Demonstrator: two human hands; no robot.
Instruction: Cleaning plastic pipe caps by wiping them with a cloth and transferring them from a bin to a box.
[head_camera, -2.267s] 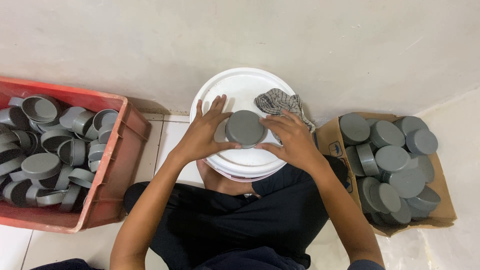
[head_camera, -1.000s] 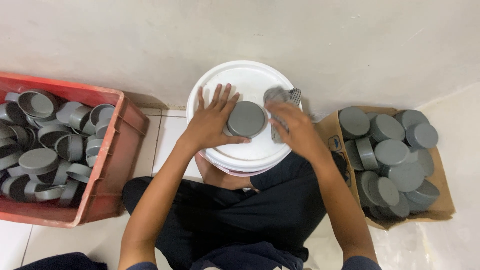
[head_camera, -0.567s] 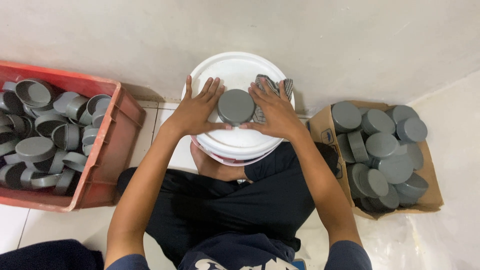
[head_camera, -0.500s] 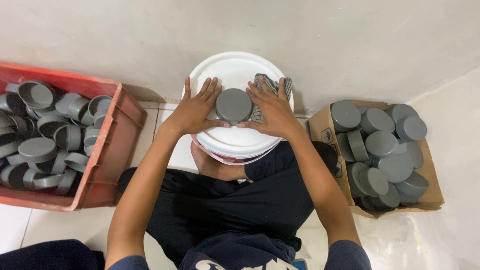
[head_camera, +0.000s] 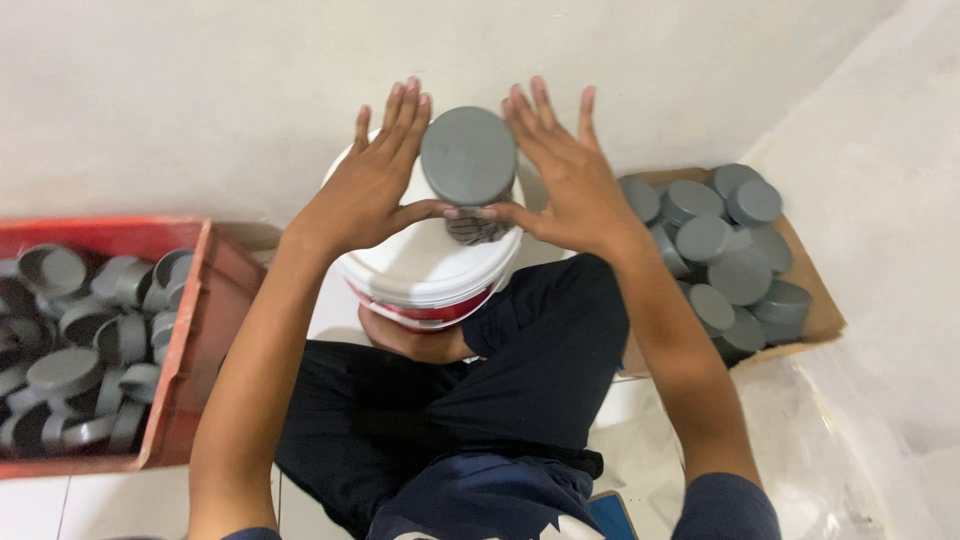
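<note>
I have both hands up over the white bucket (head_camera: 420, 275); the left hand (head_camera: 365, 190) and right hand (head_camera: 565, 185) press flat against a round grey cap (head_camera: 468, 155) from either side, fingers splayed rather than curled, so the grip is loose, palms and thumbs alone; a checked rag (head_camera: 478, 230) shows just beneath the cap; the red crate (head_camera: 205, 300) at my left holds many grey pieces, and the cardboard box (head_camera: 810, 300) at my right a smaller heap of caps; I judge much remains.
</note>
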